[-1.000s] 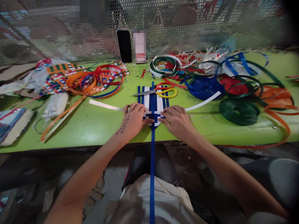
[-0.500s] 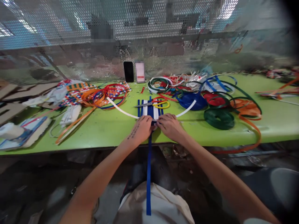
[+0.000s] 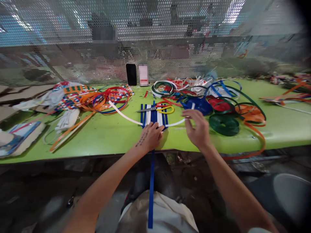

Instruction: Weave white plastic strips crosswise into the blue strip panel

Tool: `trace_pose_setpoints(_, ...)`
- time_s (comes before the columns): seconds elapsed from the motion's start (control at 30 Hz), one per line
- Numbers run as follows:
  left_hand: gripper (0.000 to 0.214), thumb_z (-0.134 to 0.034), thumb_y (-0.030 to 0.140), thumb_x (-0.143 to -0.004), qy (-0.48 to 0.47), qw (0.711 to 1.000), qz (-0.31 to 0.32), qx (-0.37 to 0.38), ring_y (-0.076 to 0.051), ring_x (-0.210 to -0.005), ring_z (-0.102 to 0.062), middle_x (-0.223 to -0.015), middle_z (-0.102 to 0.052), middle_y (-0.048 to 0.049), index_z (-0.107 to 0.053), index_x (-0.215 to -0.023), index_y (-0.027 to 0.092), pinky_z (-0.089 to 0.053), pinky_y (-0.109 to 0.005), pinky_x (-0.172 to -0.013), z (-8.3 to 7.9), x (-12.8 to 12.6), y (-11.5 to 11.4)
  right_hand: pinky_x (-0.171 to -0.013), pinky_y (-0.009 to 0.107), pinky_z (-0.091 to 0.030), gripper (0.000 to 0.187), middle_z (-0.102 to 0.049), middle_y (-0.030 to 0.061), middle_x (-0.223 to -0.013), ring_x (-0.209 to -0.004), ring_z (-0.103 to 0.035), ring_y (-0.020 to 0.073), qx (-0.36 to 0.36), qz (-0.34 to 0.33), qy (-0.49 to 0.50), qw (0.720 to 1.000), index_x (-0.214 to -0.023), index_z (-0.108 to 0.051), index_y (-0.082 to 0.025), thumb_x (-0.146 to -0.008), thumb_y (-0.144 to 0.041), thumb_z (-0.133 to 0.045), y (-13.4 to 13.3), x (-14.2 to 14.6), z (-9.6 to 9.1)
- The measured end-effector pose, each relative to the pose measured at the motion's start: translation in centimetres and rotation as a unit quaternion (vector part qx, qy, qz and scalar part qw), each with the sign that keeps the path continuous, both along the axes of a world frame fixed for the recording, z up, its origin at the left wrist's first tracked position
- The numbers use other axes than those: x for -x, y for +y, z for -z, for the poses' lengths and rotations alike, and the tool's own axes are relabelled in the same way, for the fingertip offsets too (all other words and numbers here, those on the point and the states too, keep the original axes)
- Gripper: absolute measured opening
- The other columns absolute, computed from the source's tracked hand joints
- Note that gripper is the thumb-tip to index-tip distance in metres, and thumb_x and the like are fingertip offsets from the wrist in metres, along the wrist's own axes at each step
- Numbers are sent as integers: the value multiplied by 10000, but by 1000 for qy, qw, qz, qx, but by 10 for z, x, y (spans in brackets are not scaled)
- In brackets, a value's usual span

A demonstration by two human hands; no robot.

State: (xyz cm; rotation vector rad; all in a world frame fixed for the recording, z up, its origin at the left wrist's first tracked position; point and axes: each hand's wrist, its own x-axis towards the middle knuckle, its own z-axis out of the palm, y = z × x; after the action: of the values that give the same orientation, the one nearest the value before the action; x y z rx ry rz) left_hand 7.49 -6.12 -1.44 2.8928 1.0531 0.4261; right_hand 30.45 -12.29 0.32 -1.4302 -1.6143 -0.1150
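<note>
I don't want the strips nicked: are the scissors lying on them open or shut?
The scissors look shut: the blades show as one narrow silver taper, with no gap visible between them.

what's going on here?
A person at a green table is handling flat blue and white strips. The left hand rests on their near end; the right hand has its fingers at the right part of a white cross strip, whether gripping it is unclear. Scissors lie across the strips, and one long blue strip hangs over the table's front edge.
</note>
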Motion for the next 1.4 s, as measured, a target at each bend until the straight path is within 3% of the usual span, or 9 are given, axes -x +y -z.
trace_pose_setpoints(0.07,431,-528,233,-1040,-2,1000,-2,1,-315,-1146,-610,-1223,-686,-136,-687,-1439,204,-520,-445,-974,1,-1,-3,-867,428,-579,177,-739,124,-1094,-1005,-708,282,-53,123,84,987,-1027,-686,-247,-997,-257,-512,-12,-11,4)
trace_pose_setpoints(0.13,457,-521,272,-1053,0,1000,-4,8,-325,-1169,-603,-1264,-681,-141,-668,-1482,210,-511,-460,-986,0,-2,-4,-747,386,-567,123,-724,99,-1000,-858,-694,256,-24,167,129,977,-1000,-653,-246,-972,-323,-561,-20,-20,14)
trace_pose_setpoints(0.3,461,-504,323,-1075,-5,1000,-11,13,-324,-1195,-595,-1271,-687,-139,-644,-1487,169,-499,-456,-1007,0,-1,0,-687,386,-514,245,-755,72,-844,-731,-670,257,190,89,81,974,-883,-693,-237,-948,-473,-684,-23,-12,31)
trace_pose_setpoints(0.47,361,-504,287,-1088,-1,1000,-8,0,-318,-1184,-600,-1234,-682,-143,-690,-1378,175,-494,-439,-981,1,-1,2,-900,415,-510,299,-803,110,-1000,-973,-705,281,133,-19,-96,986,-985,-763,-221,-1106,-349,-521,-16,34,10)
trace_pose_setpoints(0.63,343,-446,280,-1119,15,999,-14,-29,-315,-1142,-606,-1163,-665,-133,-742,-1258,176,-497,-453,-967,4,-3,7,-1087,474,-437,293,-824,139,-1159,-1219,-678,325,199,-38,-256,945,-1079,-819,-176,-1035,-128,-534,18,41,5)
trace_pose_setpoints(0.83,323,-498,236,-1086,-29,999,-5,-13,-309,-1199,-614,-1238,-666,-143,-743,-1284,165,-490,-456,-1077,13,-4,9,-1189,481,-471,339,-803,101,-1314,-1356,-664,314,198,-71,-197,958,-1171,-862,-213,-1028,-161,-559,39,13,34)
trace_pose_setpoints(1.0,324,-511,203,-1070,-80,997,0,5,-320,-1521,-485,-1489,-655,-130,-722,-1311,161,-234,-537,-1344,20,-5,9,-1204,516,-488,363,-775,79,-1380,-1411,-645,316,181,-92,-147,968,-1248,-845,-245,-1040,-185,-555,38,6,46)
trace_pose_setpoints(1.2,406,-528,211,-1056,-86,995,7,53,-307,-1484,-568,-1464,-698,-170,-631,-1442,135,-407,-478,-1276,25,-7,12,-1209,494,-490,359,-770,90,-1389,-1392,-662,316,174,-115,-126,970,-1277,-835,-230,-1051,-214,-556,38,4,48)
trace_pose_setpoints(1.4,451,-504,196,-1060,-89,994,26,60,-310,-1506,-558,-1545,-660,-150,-656,-1475,110,-387,-493,-1308,27,-8,16,-1199,526,-494,386,-755,69,-1417,-1382,-661,313,188,-111,-133,967,-1328,-814,-258,-1059,-211,-542,39,2,49)
